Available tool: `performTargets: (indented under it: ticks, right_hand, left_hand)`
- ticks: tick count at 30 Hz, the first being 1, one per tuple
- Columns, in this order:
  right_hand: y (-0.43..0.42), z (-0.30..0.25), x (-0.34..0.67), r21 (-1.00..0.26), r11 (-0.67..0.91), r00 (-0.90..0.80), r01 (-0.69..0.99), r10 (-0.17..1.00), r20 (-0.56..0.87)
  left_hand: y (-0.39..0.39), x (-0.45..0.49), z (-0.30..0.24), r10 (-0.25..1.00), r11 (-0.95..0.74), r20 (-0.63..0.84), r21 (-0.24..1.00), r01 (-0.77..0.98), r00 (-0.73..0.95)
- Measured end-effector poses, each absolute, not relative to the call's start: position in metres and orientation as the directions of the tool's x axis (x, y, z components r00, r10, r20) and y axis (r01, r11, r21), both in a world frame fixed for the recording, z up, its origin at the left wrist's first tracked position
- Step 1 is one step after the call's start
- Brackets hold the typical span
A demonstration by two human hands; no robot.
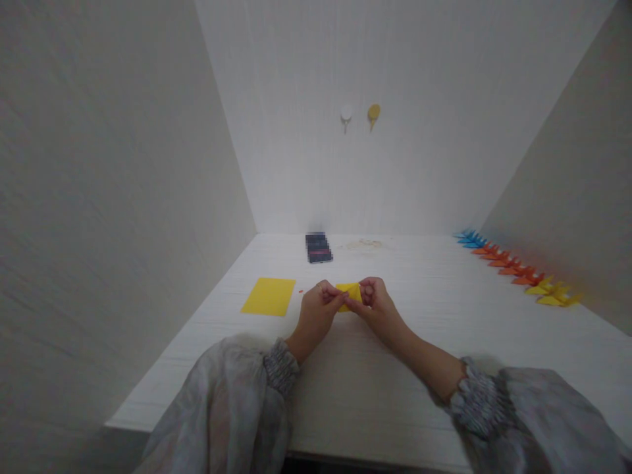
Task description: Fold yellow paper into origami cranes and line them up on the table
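Between my two hands is a small piece of folded yellow origami paper [351, 289], with a raised crease near its middle. My left hand [320, 304] pinches its left side, thumb and fingertips together. From the other side my right hand [373, 304] grips the paper, its thumb reaching across to meet the left thumb. The fingers cover part of the folds. To the left of my left hand, a flat yellow paper sheet [269, 296] lies on the white table [395, 395].
A dark phone [318, 248] lies near the back wall. Along the right side runs a row of folded paper cranes, blue [471, 239], orange [508, 262] and yellow [552, 291]. A tiny orange scrap [301, 291] sits beside the sheet. Two hooks, white [346, 114] and yellow [374, 113], hang on the wall.
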State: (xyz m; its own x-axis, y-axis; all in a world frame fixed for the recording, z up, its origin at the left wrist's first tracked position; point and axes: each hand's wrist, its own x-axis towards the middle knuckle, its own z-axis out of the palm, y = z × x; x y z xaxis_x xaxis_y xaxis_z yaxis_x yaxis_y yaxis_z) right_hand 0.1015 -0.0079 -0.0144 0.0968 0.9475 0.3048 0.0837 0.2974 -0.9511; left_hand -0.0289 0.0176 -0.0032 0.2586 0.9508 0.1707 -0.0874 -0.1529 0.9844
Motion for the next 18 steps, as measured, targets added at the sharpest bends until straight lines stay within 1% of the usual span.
performTargets:
  ticks: [5,12,18]
  right_hand:
    - [-0.008,-0.016,0.105,-0.953,0.297,0.094,0.051,0.949,0.301]
    - [-0.01,-0.011,0.106,-0.958,0.282,0.149,0.046,0.947,0.285]
    - [-0.016,-0.002,0.107,-0.959,0.276,0.186,0.061,0.941,0.282]
  left_hand:
    - [0.016,-0.029,-0.003,0.939,-0.167,0.189,0.981,-0.1,0.288]
    - [0.018,-0.031,-0.006,0.921,-0.185,0.212,0.976,-0.112,0.325]
    - [0.017,-0.031,-0.007,0.92,-0.135,0.185,0.977,-0.164,0.345]
